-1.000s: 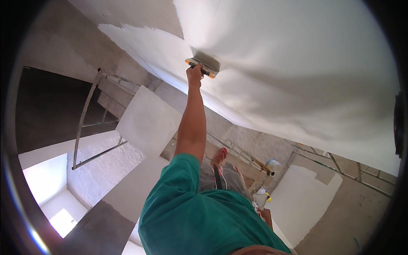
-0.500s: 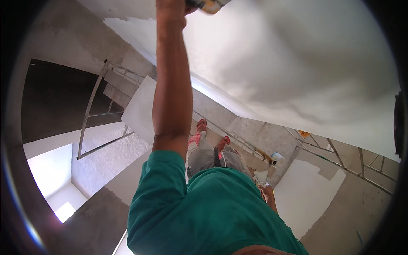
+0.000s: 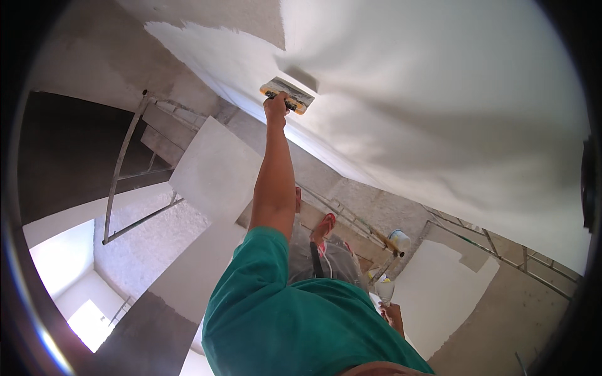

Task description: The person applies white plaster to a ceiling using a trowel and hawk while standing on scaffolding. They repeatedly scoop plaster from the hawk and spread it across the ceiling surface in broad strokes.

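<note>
My left hand (image 3: 276,109) reaches up and away, its fingers wrapped round the handle of a wide plastering trowel (image 3: 292,93). The trowel has a grey blade with yellow-orange ends, and it lies at or very near the white-coated wall surface (image 3: 401,69), throwing a shadow beside it. Low at my right side, my right hand (image 3: 392,316) is closed round a putty knife (image 3: 385,290) whose broad blade is smeared pale. Part of this hand and the knife's handle are hidden by my green shirt.
Below are planks (image 3: 307,219) under my sandalled feet. A white bucket (image 3: 398,239) stands near the scaffold rails. Metal scaffold frames rise at left (image 3: 125,160) and right (image 3: 501,255). Bare grey plaster (image 3: 244,15) borders the white coat.
My left hand and trowel have come down from the upper edge into full view. My right hand has shifted slightly lower, still with the putty knife. The whole view has tilted a little.
</note>
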A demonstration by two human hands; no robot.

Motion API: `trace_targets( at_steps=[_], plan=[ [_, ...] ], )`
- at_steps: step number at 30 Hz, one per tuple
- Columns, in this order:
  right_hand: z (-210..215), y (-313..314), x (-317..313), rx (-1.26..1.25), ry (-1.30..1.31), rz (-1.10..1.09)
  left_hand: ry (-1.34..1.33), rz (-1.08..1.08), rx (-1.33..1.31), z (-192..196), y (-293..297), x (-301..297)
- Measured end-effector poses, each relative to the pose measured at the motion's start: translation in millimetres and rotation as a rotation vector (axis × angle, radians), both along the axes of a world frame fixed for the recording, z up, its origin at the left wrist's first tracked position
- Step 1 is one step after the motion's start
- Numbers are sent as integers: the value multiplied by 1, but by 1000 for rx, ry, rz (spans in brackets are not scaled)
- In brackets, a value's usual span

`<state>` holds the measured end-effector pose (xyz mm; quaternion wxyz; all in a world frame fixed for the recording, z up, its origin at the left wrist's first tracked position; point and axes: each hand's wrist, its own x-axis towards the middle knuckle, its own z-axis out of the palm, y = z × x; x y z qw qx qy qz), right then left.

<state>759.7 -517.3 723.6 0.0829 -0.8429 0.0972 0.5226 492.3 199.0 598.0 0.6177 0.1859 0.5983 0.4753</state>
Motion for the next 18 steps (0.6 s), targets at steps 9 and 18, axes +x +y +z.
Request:
trace_targets(
  at_steps=[9, 18],
  plan=[
    [21, 32, -26, -89, 21, 115, -38, -13, 121, 41, 23, 12],
    [-45, 8, 24, 167, 50, 138, 74, 28, 431, 272, 26, 25]
  ],
)
